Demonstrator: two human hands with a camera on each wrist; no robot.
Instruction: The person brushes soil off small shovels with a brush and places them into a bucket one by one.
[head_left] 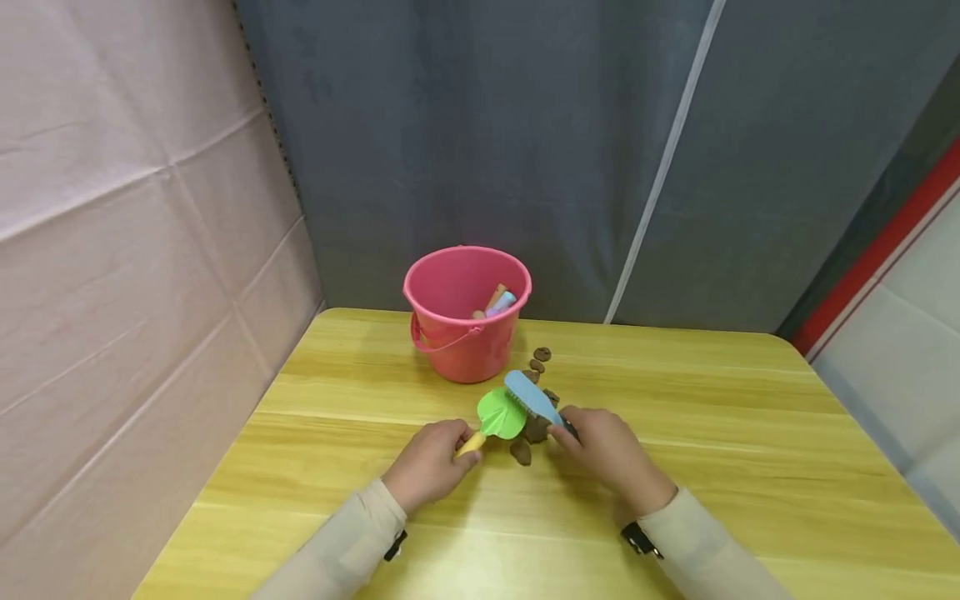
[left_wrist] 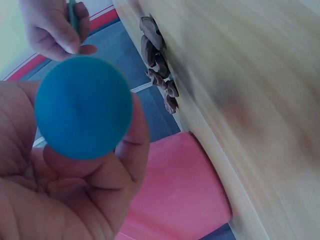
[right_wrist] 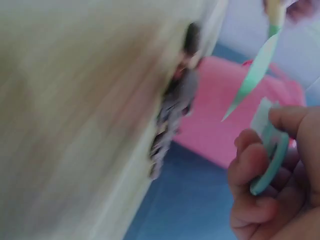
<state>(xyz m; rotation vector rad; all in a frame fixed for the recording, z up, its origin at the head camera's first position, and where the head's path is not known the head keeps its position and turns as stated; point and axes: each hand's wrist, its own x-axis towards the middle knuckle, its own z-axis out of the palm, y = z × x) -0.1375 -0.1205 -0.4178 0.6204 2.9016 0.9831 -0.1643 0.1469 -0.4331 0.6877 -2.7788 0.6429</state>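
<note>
My left hand (head_left: pixel 427 465) grips the yellow handle of a small green toy shovel (head_left: pixel 498 415). In the left wrist view, a round blue end (left_wrist: pixel 84 107) faces the camera between the fingers. My right hand (head_left: pixel 609 450) holds a light-blue brush (head_left: pixel 531 394), its bristle side turned toward the shovel blade. At the blade the brush head overlaps it in the head view; I cannot tell whether they touch. Several brown, flat, irregular pieces (head_left: pixel 521 452) lie in a line on the table beside and beyond the two tools. The right wrist view is blurred.
A pink bucket (head_left: pixel 465 354) stands behind the tools, near the table's far edge, its handle hanging down. Inside it are a few stick-shaped things (head_left: pixel 501 302). The yellow wood-grain table (head_left: pixel 712 433) meets a dark curtain (head_left: pixel 480 125) at the back and a pale cloth (head_left: pixel 150 275) on the left.
</note>
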